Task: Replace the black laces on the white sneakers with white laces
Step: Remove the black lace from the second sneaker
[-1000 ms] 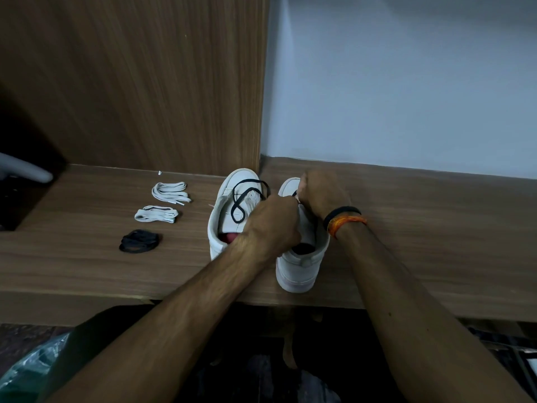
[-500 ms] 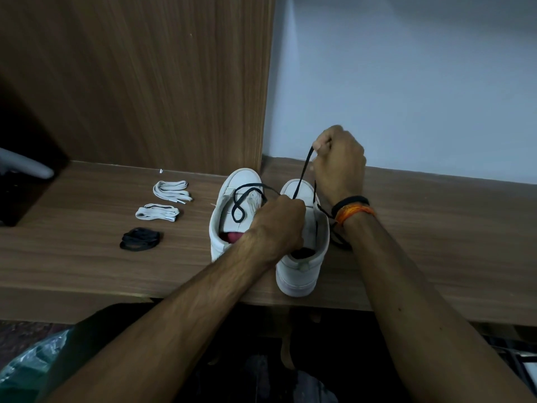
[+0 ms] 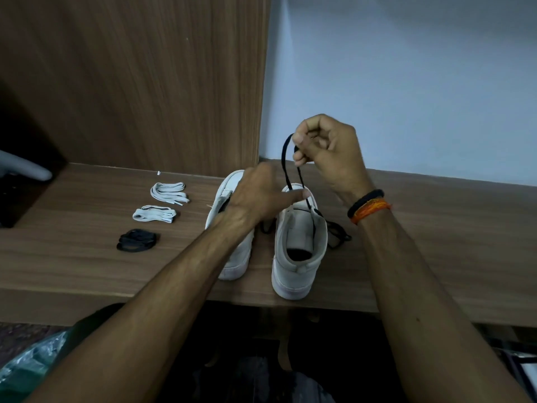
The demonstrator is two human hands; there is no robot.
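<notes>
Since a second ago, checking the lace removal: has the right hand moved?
Yes. The right hand, pinching the black lace, rose from the right sneaker to in front of the wall.

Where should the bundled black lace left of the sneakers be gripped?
Pinch the bundled black lace across its narrow middle, from above: it lies flat on the wooden shelf, coiled loosely, nothing over it, so a middle grip likely keeps the loops together.

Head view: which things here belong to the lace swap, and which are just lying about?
Job:
right sneaker
left sneaker
black lace pinched by right hand
left hand by the sneakers
two white lace bundles
coiled black lace

Lying about:
grey handle
plastic bag
</notes>
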